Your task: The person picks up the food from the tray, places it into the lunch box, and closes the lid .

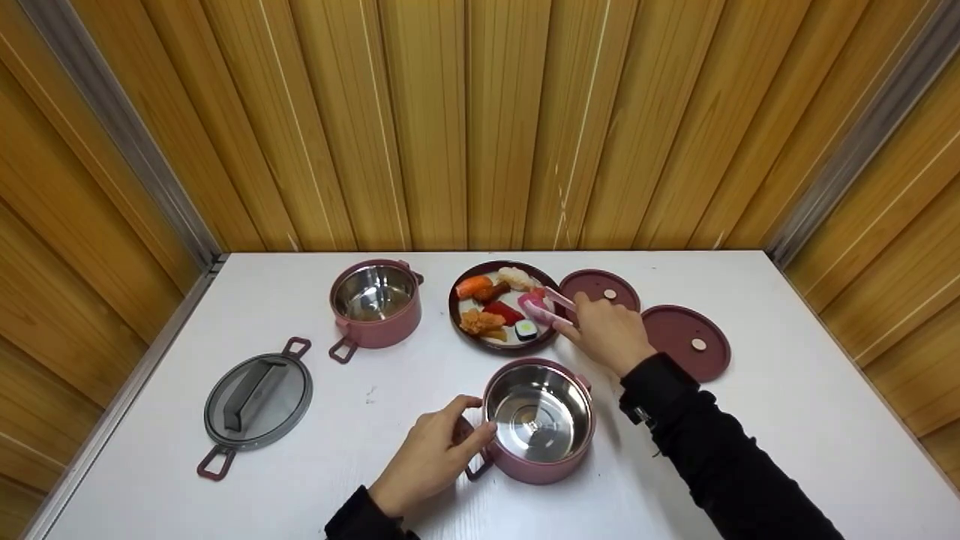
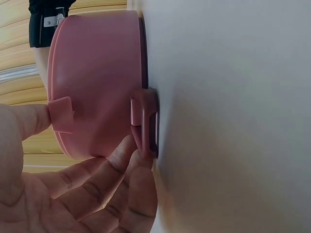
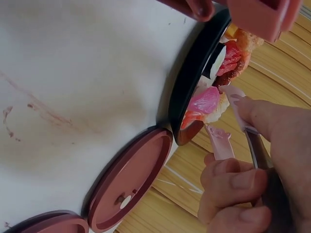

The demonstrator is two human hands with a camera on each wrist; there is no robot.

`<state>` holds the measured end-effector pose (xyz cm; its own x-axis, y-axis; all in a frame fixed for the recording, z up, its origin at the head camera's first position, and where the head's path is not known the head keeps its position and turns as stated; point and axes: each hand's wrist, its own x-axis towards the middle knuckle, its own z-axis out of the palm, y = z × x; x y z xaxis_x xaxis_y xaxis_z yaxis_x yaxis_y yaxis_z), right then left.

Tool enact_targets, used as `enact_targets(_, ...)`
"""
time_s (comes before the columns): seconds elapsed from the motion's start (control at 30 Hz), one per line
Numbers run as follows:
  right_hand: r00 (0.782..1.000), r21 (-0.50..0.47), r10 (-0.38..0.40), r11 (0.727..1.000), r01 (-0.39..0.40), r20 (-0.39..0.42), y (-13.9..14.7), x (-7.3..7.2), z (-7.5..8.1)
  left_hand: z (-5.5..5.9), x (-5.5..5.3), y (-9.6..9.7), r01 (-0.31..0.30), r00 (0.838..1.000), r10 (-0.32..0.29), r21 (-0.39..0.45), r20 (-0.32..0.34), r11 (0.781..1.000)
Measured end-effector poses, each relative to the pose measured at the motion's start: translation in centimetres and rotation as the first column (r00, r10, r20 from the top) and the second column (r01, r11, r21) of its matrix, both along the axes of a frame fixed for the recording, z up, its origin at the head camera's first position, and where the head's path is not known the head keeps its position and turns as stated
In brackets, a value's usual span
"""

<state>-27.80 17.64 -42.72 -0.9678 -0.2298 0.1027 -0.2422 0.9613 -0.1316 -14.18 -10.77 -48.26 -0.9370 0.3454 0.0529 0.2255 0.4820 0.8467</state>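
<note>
My right hand [image 1: 609, 334] grips a pair of tongs [image 3: 221, 143] with pale pink tips and a dark handle. The spread tips reach over the plate [image 1: 459, 330], close to a pink sushi piece [image 3: 204, 100]. On this dark-rimmed plate lie several toy foods, among them a sushi roll [image 1: 526, 329], a fried piece [image 1: 481, 322] and an orange-topped piece [image 1: 473, 286]. Nearer the front, my left hand [image 1: 439, 450] holds the side of a pink pot [image 2: 99, 73]. Its thumb is at the rim tab, with fingertips by the lower handle. This pot's steel inside holds nothing.
A second pink pot [image 1: 386, 330] stands at the back left. In front of it to the left lies a grey lid [image 1: 292, 401] with a raised grip. Two dark red round lids [image 1: 581, 285] [image 1: 671, 337] lie right of the plate. Wood-patterned walls [image 1: 502, 127] enclose the white table [image 1: 360, 465].
</note>
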Motion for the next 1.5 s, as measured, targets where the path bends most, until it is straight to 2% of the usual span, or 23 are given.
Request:
enact_targets(0.33,1.0,0.0,-0.01,1.0,0.01,0.022,-0.7,-0.6,-0.7,0.1,-0.1,0.1,-0.001,1.0,0.001,-0.003,0.004,1.0)
enact_targets(1.03,0.999,-0.035,0.018,0.999,-0.02,-0.039,-0.5,-0.4,-1.4,0.0,-0.1,0.0,0.001,1.0,-0.001,-0.002,-0.006,1.0)
enact_targets(1.5,0.999,-0.032,0.023,0.999,-0.024,-0.04,0.2,-0.3,-0.8,0.0,-0.1,-0.1,0.01,1.0,-0.01,0.008,0.02,1.0)
